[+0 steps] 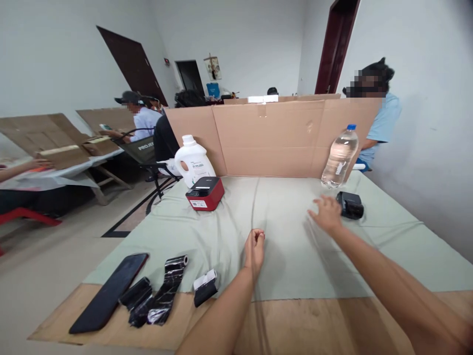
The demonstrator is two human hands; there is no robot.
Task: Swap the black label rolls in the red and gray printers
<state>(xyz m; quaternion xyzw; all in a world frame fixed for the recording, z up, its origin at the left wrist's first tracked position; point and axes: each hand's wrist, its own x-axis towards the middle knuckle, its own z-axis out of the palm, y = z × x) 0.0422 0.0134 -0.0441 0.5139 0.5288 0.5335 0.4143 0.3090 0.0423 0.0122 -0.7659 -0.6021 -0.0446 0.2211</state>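
My left hand (254,246) is over the middle of the cloth, its fingers curled into a loose fist with nothing showing in it. Farther right, my right hand (327,213) reaches forward with fingers spread and holds nothing. Just beside it lies a small black device (351,205); whether my fingers touch it I cannot tell. Behind that device a clear plastic bottle with a blue cap (340,158) leans against the cardboard. At the left back stand a red and black box-shaped device (205,193) and a white jug (195,160).
A cardboard screen (273,138) borders the far side of the pale green cloth (236,207). At the front left lie a long black case (109,293), black rolls of film (172,281) and a small black-and-white roll (205,287). People sit beyond the table on both sides.
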